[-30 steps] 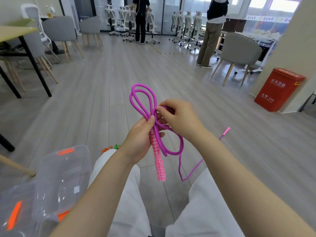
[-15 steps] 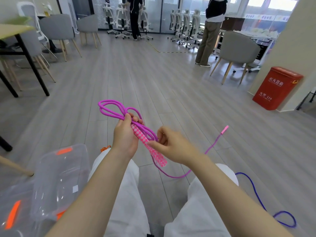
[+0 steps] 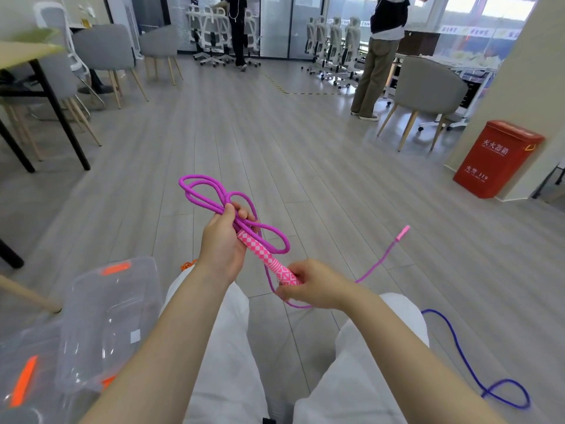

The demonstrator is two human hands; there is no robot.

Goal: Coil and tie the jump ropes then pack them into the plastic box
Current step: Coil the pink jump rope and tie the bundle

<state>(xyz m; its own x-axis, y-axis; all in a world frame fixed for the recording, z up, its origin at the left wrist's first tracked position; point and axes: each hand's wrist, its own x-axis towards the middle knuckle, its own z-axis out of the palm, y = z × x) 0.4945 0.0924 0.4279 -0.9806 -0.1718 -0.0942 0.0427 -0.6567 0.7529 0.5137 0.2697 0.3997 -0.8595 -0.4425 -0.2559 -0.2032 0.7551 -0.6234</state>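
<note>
The pink jump rope [image 3: 232, 206] is held in the air above the person's lap, its cord folded into several long loops. The left hand [image 3: 224, 241] grips the bundle where the loops meet the top of the pink-and-white patterned handle [image 3: 269, 260], thumb and fingers curled round the cords. Loops stick out beyond that hand on the far side, and one more loop hangs beside the handle. The right hand [image 3: 308, 286] holds the lower end of the handle, fingers wrapped round it, with a thin run of cord passing under the hand. From there the loose cord trails away from the handle to the second pink handle [image 3: 403, 233], which lies on the wooden floor [image 3: 305, 148] well apart from the hands.

A blue jump rope [image 3: 477, 374] lies uncoiled on the floor beside the person's right knee. The clear plastic box [image 3: 101, 316] with orange latches sits on the other side of the handle, by the left knee, and a bit of orange cord [image 3: 188, 264] shows just past it. Farther off from the handle stand a red bin [image 3: 496, 159], grey chairs and two standing people.
</note>
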